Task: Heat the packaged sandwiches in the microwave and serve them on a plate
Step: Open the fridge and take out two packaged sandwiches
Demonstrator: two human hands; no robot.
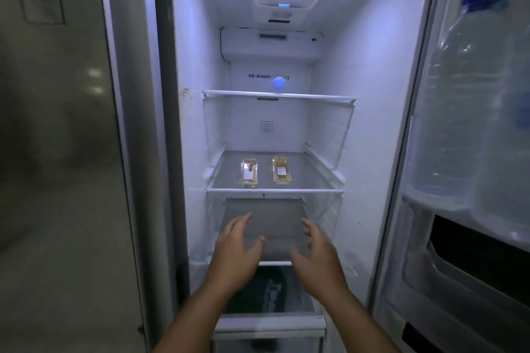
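Note:
Two packaged sandwiches lie side by side on the middle glass shelf [312,178] of an open fridge: the left sandwich [249,172] and the right sandwich [281,170], both in clear wrap with white labels. My left hand [236,249] and my right hand [319,255] are stretched out in front of the fridge, below that shelf, fingers spread and holding nothing. Both hands are well short of the sandwiches.
The fridge door [464,209] stands open on the right, with a large water bottle [459,94] in its upper bin. A closed steel door [57,152] fills the left. An upper shelf [278,94] is above, and a drawer with something dark [266,289] is below.

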